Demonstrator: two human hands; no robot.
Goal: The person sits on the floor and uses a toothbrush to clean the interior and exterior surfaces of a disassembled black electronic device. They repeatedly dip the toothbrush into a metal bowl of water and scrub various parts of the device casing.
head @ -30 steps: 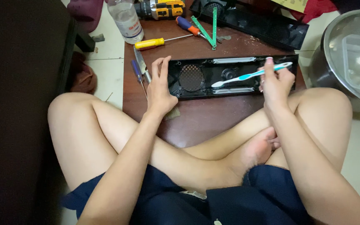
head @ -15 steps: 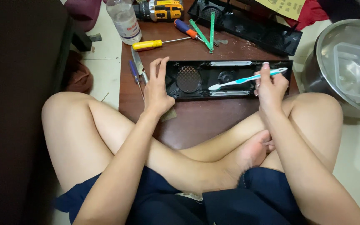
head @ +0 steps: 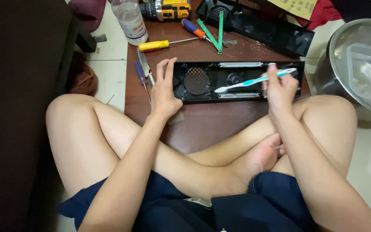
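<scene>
Black plastic rectangular panel [head: 237, 80] with a round mesh grille lies flat on the dark brown wooden table [head: 211, 124], lengthwise in front of the seated person's crossed legs. The left hand [head: 165, 91] rests at the panel's left end, palm side against its edge, fingers raised and slightly spread, its grip open and clamped on nothing. The right hand [head: 280, 88] is lifted above the panel's right end, wrist bent, its grip closed around the handle of a white and turquoise toothbrush [head: 254, 80]; the brush slants down to the left, its head over the middle of the panel. Beyond the panel lie a yellow-handled screwdriver [head: 162, 44], a clear plastic bottle [head: 129, 21] and a yellow and black cordless drill [head: 168, 9]. A steel bowl [head: 357, 68] sits to the right.
</scene>
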